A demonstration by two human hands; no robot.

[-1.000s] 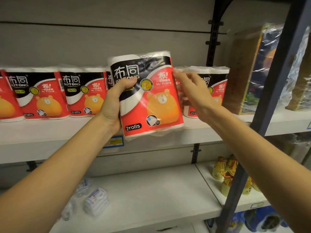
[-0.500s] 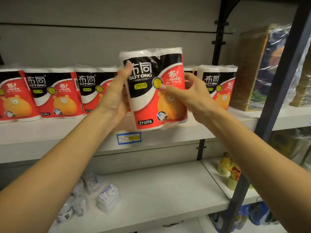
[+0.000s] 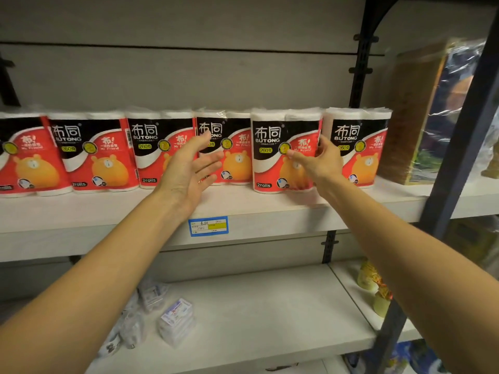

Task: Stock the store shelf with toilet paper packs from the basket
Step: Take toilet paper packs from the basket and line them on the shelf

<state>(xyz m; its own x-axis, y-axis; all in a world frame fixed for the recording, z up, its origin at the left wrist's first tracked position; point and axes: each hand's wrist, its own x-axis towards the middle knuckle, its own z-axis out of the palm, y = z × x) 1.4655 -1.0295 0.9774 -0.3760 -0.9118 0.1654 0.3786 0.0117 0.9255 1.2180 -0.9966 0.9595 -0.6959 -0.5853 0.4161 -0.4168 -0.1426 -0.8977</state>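
Pack set down on the shelf, both hands coming off it.

The shelf (image 3: 270, 209) now carries a full row of toilet paper packs; taking the blue price label (image 3: 208, 225) on its front edge as the mark, the newest pack (image 3: 280, 147), held up in front of the row half a second ago, now stands upright above and just right of it, slotted between its neighbours. The left hand (image 3: 189, 168), above the label, has let go, its grip spread wide and holding nothing. The right hand (image 3: 318, 160), fingers loosely out, touches the pack's right front. This pack looks stocked; the basket is out of view.
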